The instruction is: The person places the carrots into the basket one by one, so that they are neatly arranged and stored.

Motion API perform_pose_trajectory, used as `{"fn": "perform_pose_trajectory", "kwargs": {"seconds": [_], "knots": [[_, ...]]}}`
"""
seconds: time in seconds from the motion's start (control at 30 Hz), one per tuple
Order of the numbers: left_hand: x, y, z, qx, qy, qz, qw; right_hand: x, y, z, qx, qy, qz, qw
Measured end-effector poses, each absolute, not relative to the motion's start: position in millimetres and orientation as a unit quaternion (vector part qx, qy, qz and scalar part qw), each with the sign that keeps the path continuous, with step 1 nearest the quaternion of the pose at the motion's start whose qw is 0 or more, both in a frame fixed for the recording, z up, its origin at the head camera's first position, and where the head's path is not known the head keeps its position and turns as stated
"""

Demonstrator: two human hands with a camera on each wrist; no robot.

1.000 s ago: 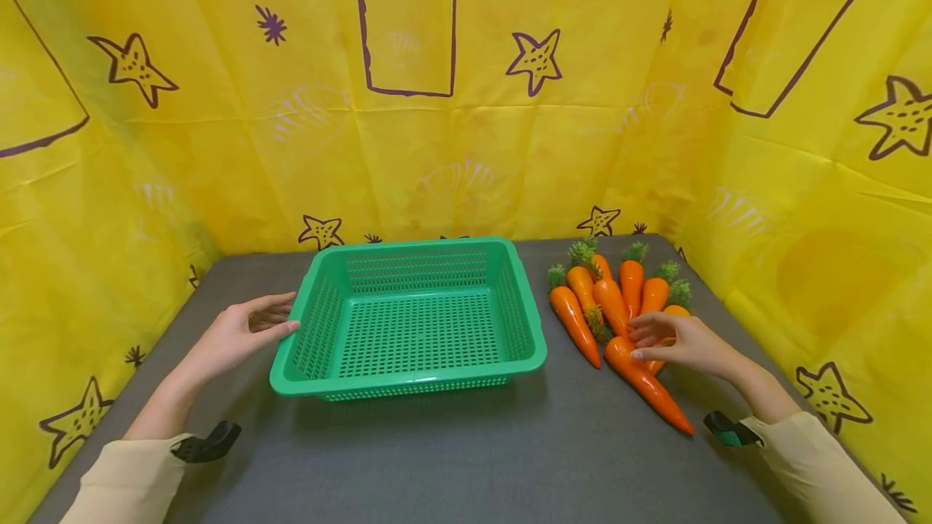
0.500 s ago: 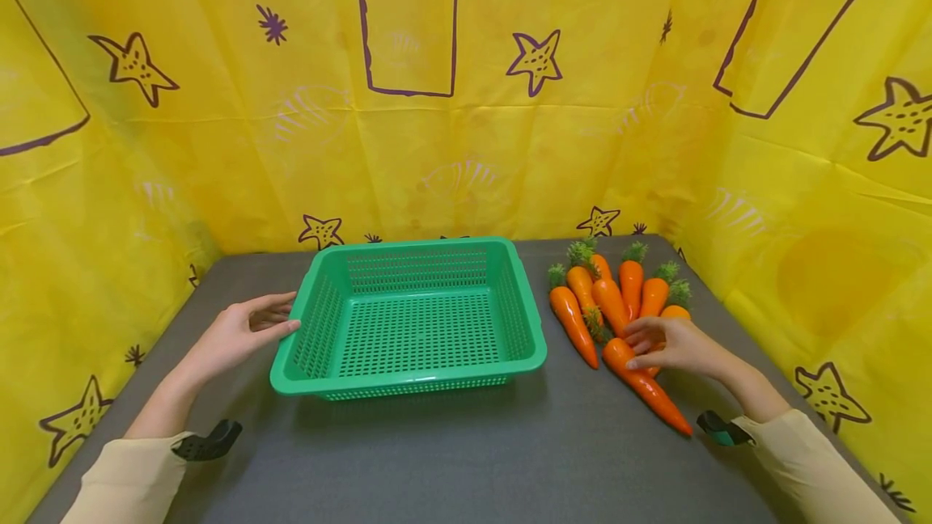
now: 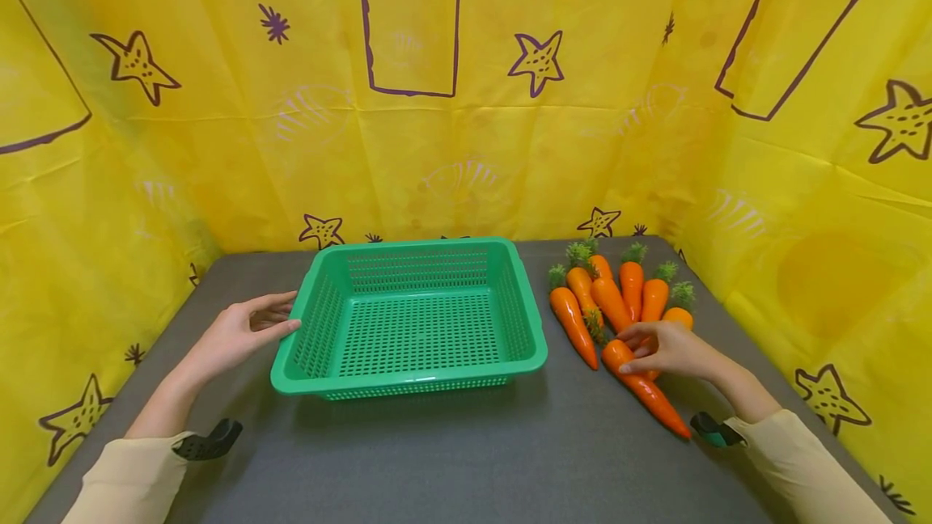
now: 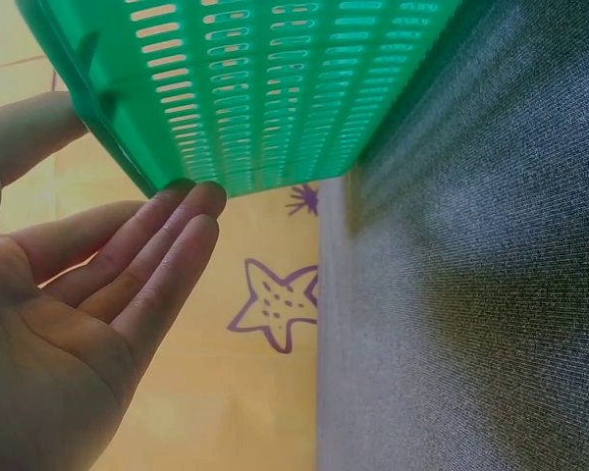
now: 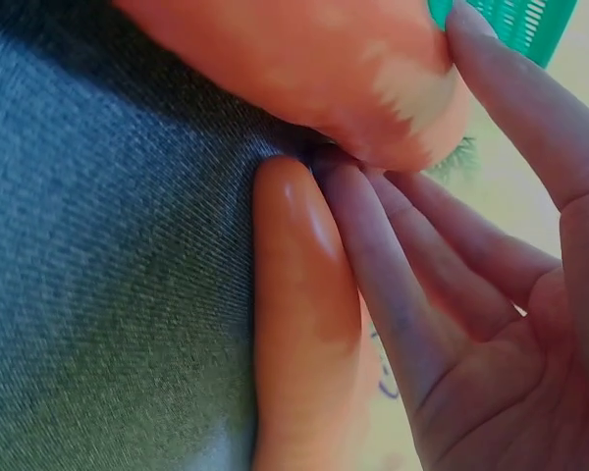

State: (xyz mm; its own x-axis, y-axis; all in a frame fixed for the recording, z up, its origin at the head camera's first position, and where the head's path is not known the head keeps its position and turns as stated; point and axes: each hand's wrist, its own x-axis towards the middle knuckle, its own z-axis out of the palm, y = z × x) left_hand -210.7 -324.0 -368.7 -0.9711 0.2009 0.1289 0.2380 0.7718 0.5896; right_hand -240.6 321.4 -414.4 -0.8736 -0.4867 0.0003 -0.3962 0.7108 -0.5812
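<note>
A green plastic basket (image 3: 408, 382) with slotted walls sits on the grey table. At its left side my left hand (image 3: 236, 334) has the thumb tip on the rim and the relaxed fingers against the outer wall (image 4: 275, 108). On the right lies a pile of orange carrots (image 3: 610, 304) with green tops. My right hand (image 3: 673, 350) pinches the thick end of the nearest carrot (image 3: 658, 404), thumb on one side and fingers on the other. In the right wrist view, a second carrot (image 5: 299, 285) lies alongside the index finger. Part of the pile is hidden behind this hand.
Yellow cloth (image 3: 466, 160) printed with starfish encloses the table at the back and both sides. Grey table surface (image 3: 466, 459) shows in front of the basket. A dark device (image 3: 207, 441) is strapped at the left wrist and another (image 3: 717, 430) at the right.
My right hand has shifted slightly left and closed its thumb and fingers onto the nearest carrot, which has shifted slightly. The left hand and basket have stayed in place.
</note>
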Motion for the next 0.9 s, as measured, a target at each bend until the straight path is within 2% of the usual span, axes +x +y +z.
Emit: {"fn": "perform_pose_trajectory", "kwargs": {"seconds": [0.9], "knots": [[-210.0,-323.4,-369.0,-0.115,-0.942,-0.315,0.030,-241.4,313.8,-415.5,-0.209,0.940,-0.261,0.073]]}}
